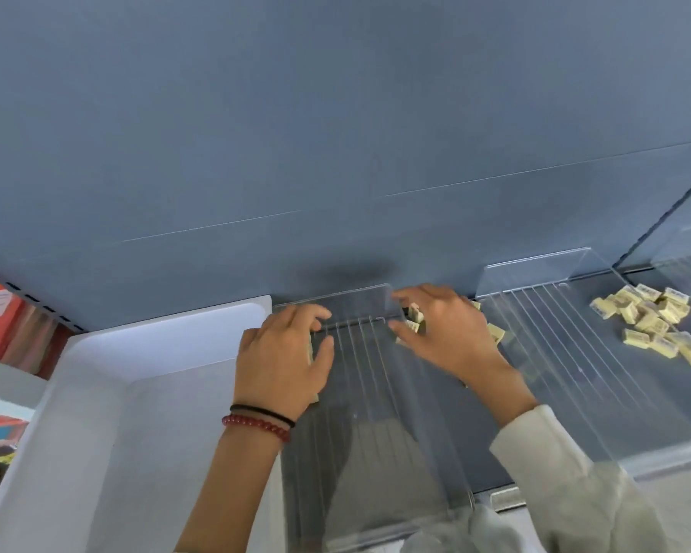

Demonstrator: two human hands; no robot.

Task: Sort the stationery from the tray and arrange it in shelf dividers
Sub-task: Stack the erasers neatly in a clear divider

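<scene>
A glossy white plastic tray (pixel 168 318), deep and round-cornered, fills the lower left of the frame. Beside it, at centre, is a clear acrylic shelf divider (pixel 376 413) with a ribbed floor and thin upright walls. Another clear divider (pixel 551 345) stands to its right. Small blocky yellow packets (pixel 655 325), shiny-wrapped, lie heaped at the right edge on the matte blue-grey shelf (pixel 599 297). The left hand (pixel 282 361), with a red bead bracelet (pixel 256 425) on its wrist, arches knuckles-up with curled fingers over the divider's left wall. Pale edges show beneath it, but I cannot tell whether it grips them. The right hand (pixel 443 337), cream-sleeved, pinches several packets between thumb and fingers at the divider's back.
</scene>
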